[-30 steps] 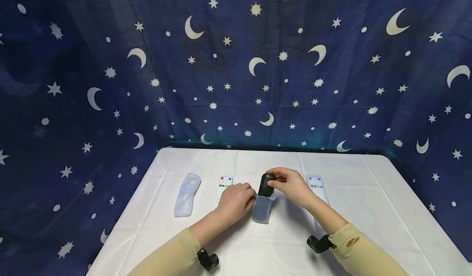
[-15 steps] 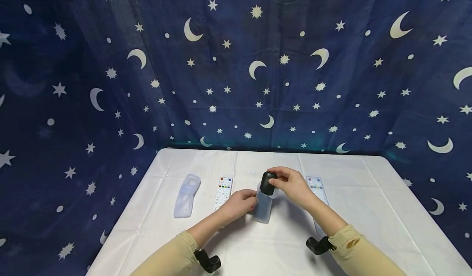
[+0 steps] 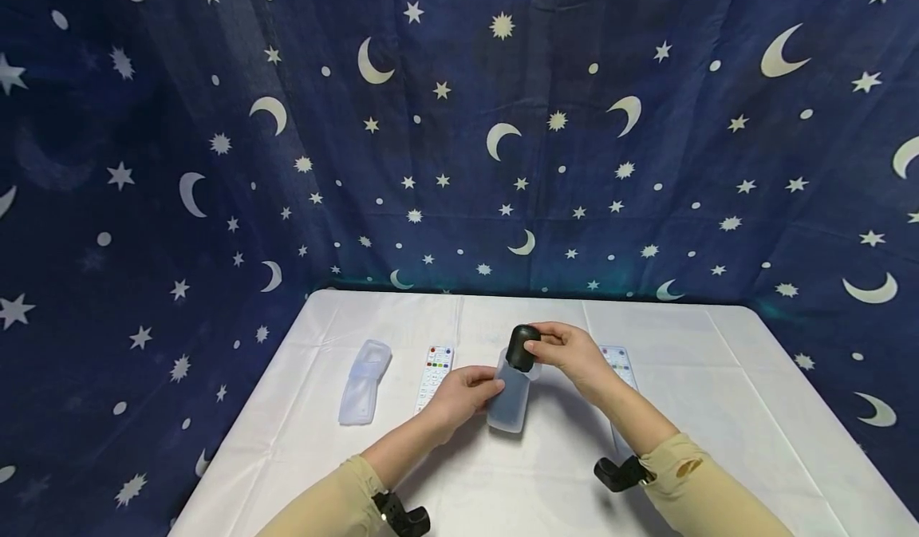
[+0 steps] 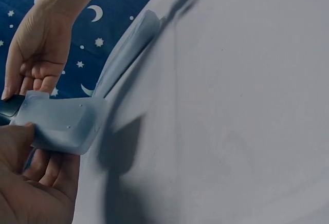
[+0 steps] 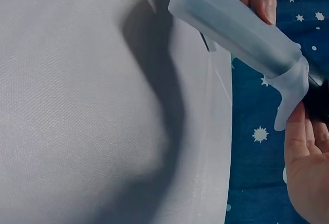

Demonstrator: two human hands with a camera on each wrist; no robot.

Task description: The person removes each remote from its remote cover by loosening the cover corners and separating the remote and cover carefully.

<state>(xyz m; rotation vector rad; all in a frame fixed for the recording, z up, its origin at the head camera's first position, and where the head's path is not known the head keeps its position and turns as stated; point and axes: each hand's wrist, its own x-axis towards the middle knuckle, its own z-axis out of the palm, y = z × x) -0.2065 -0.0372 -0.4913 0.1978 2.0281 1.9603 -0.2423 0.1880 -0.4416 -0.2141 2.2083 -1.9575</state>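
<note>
My left hand [image 3: 463,400] pinches a translucent silicone remote cover [image 3: 508,405] along its left side, thumb on top. In my right hand [image 3: 574,359], thumb and fingers grip the rounded end of a black remote control [image 3: 522,349]. The remote's other end is inside the cover's open mouth, so the cover hides most of it. A loose flap of the cover [image 5: 293,93] hangs by the right fingertips in the right wrist view. The left wrist view has the cover [image 4: 64,124] held above the table, its shadow on the cloth.
An unfilled translucent cover [image 3: 361,389] lies at the left of the white-clothed table [image 3: 718,425]. A white remote control [image 3: 435,371] lies beside my left hand. Another pale remote [image 3: 619,361] is partly behind my right forearm. A starry blue curtain [image 3: 459,162] surrounds the table.
The flap was folded down over the cover's front and has turned up at the mouth. My left fingers have moved onto the cover's edge. Both hands have raised cover and remote slightly.
</note>
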